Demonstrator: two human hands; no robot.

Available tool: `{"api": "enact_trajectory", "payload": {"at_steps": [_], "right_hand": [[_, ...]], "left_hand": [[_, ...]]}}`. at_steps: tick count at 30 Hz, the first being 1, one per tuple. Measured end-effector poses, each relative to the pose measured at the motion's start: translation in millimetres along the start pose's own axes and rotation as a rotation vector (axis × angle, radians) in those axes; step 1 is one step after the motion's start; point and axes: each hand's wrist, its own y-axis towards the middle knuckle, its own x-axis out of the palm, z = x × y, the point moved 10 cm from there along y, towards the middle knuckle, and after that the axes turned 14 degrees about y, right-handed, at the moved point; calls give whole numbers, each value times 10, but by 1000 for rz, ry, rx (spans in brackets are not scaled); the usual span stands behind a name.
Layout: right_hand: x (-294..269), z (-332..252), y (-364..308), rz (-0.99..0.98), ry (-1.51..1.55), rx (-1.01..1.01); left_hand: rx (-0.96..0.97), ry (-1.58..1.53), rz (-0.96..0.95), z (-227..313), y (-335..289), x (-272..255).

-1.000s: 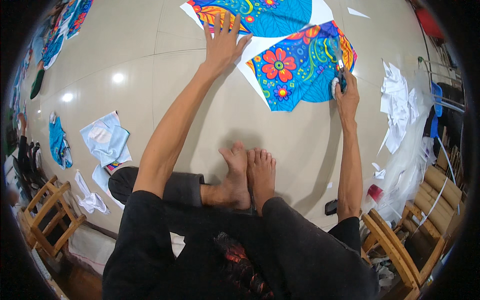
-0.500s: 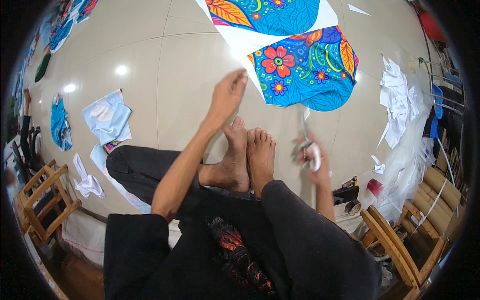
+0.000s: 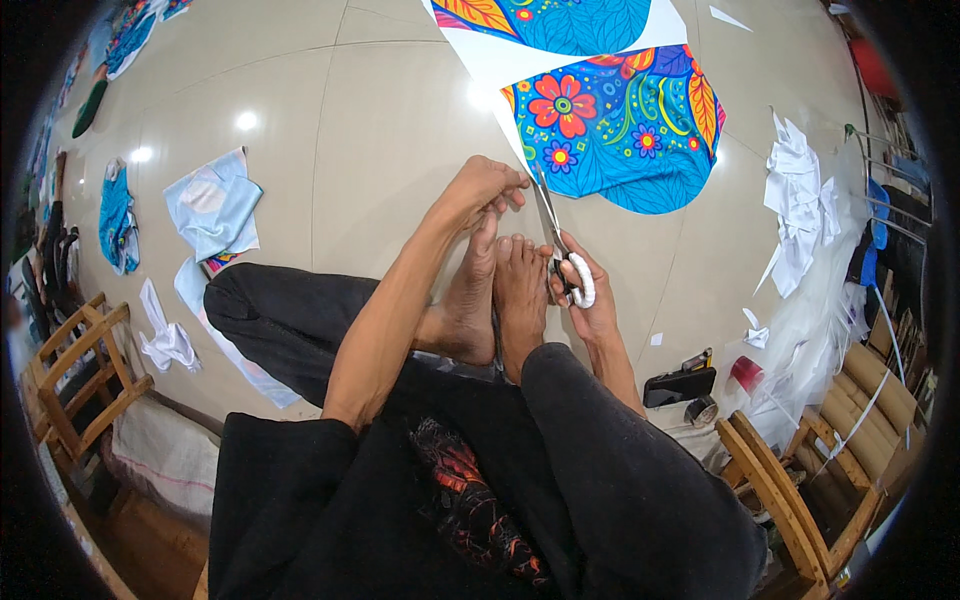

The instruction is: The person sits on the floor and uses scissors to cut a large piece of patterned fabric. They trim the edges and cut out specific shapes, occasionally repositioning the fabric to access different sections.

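Note:
A pair of scissors (image 3: 553, 232) with a white-wrapped handle is in my right hand (image 3: 592, 298), fingers closed round the loops. Its blades point away from me, slightly parted, their tips at the near left corner of a printed fabric piece (image 3: 640, 150). That piece is blue with red and purple flowers and has a white margin on its left. My left hand (image 3: 484, 192) is beside the same corner, fingers curled together with the tips close to the white margin. Whether they pinch the cloth cannot be made out. My bare feet (image 3: 520, 300) are just below both hands.
Another printed section (image 3: 590, 22) adjoins the piece at the far side. White scraps (image 3: 792, 210) and clear plastic (image 3: 800, 345) lie at right, near a black case (image 3: 680, 387). Light blue cloth (image 3: 215, 205) lies at left. Wooden frames (image 3: 90, 385) stand at the lower left and lower right.
My right hand has brought the scissors left and forward, to the fabric's near left corner. My left hand has moved right and slightly nearer, closing in on the same corner.

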Motion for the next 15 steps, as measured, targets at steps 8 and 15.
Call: {"api": "enact_trajectory", "payload": {"at_steps": [8,15], "right_hand": [[-36,26,64,-26,23,22],[-122,3,105,-8,28,62]], "left_hand": [[76,-143,196,-4,-57,-43],[112,-81,243,80,-23,-67]]}}
